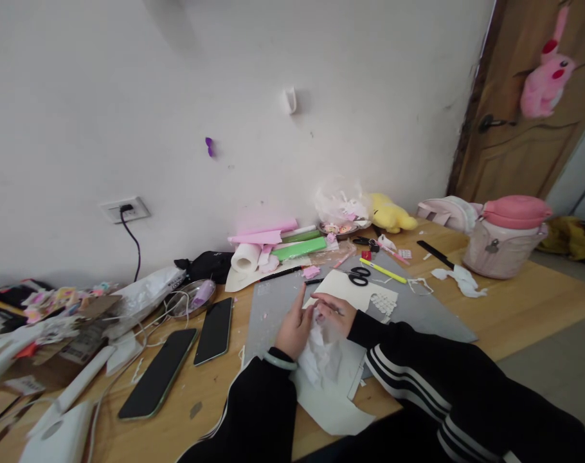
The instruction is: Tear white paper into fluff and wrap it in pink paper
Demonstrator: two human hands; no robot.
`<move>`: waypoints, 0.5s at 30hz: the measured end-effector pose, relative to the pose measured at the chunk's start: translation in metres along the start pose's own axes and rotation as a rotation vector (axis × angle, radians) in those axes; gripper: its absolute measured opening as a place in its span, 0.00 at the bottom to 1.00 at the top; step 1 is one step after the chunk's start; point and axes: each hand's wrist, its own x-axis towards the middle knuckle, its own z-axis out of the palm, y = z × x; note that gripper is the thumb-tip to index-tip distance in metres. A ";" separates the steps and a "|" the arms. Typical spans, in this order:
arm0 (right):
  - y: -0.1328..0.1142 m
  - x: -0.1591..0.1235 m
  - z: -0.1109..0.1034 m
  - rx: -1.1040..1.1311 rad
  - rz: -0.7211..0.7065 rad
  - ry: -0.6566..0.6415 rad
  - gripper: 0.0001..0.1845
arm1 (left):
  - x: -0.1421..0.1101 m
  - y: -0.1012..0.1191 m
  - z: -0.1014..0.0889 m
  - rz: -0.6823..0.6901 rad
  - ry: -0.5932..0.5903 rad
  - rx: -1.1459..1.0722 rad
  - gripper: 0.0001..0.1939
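Observation:
My left hand (294, 326) and my right hand (338, 314) meet over the middle of the table. Their fingers close together at the top of a crumpled white tissue (321, 359), which hangs down in loose folds below them. Anything small between the fingertips is hidden. Under the tissue lies a cream paper sheet (333, 415) with a cut edge. Just past my fingers, black-handled scissors (359, 276) rest on another cream sheet (341, 283), beside a white cut-out lattice piece (384, 305). A grey cutting mat (432, 318) lies beneath these.
Two phones (214, 331) lie on the left, near tangled cables and a box (80, 350). Along the wall are paper rolls (292, 247), a plastic bag (343, 202) and a yellow plush toy (393, 213). A yellow cutter (383, 270) and a pink-lidded container (507, 238) are on the right.

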 end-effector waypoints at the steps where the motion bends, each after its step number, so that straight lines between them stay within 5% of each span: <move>1: 0.000 0.000 0.000 -0.004 -0.001 -0.002 0.23 | 0.000 0.000 0.000 0.001 -0.002 -0.002 0.28; 15: -0.005 -0.002 0.000 -0.102 -0.026 -0.017 0.25 | -0.001 0.000 0.000 0.009 -0.011 -0.015 0.29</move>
